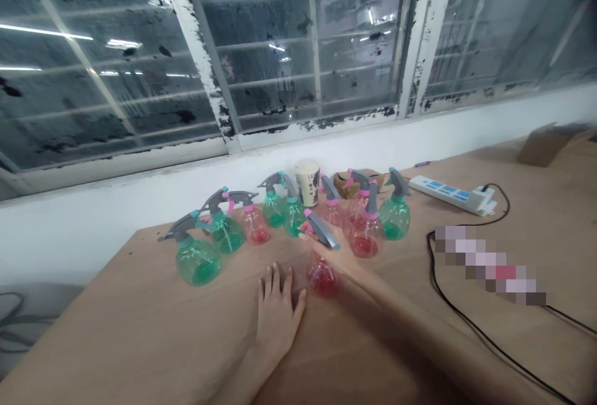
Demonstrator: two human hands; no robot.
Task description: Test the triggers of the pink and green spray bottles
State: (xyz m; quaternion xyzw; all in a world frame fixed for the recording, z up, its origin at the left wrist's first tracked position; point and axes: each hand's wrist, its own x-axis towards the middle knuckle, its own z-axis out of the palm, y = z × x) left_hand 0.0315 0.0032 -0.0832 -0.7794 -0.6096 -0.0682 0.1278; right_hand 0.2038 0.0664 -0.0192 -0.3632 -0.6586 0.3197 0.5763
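My right hand (pixel 339 249) is closed round the neck of a pink spray bottle (pixel 323 279) with a grey trigger head. Some reddish liquid shows in its base, and part of its neck is hidden by my fingers. Flat on the table lies my left hand (pixel 278 305), fingers spread, holding nothing. Beyond my hands stand several more spray bottles: green ones such as the leftmost green bottle (pixel 198 262) and the rightmost green bottle (pixel 394 215), and pink ones such as the pink bottle (pixel 366 237) right of my right hand.
A patterned paper cup (pixel 306 184) stands behind the bottles, by a crumpled brown packet (pixel 345 186). To the right are a white power strip (pixel 448 192), a black cable (pixel 433 274) and a blurred-out object (pixel 489 265). A cardboard box (pixel 545 144) sits far right, below the windows.
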